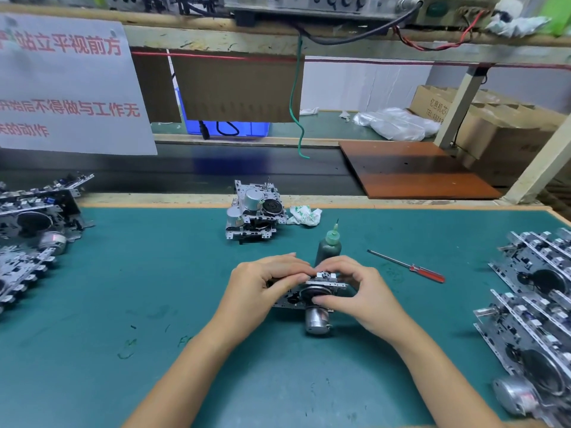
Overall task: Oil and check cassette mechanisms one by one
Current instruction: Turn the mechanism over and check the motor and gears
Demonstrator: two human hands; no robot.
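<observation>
A metal cassette mechanism (pixel 312 296) with a round flywheel and a silver motor pointing toward me sits between my hands over the green mat (pixel 154 273). My left hand (pixel 265 284) grips its left side, fingers curled over the top edge. My right hand (pixel 355 288) holds its right side, thumb on the flywheel and fingers curled over the top. Just behind stands a dark green oil bottle (pixel 329 245) with a thin needle tip. A red-handled screwdriver (pixel 408 267) lies to the right.
Two stacked mechanisms (pixel 253 211) stand at the mat's far edge beside a crumpled white-green wrapper (pixel 304 214). Piles of mechanisms lie at the left (pixel 34 223) and right (pixel 537 304). A dark conveyor belt (pixel 247 171), a brown board and cardboard boxes lie beyond.
</observation>
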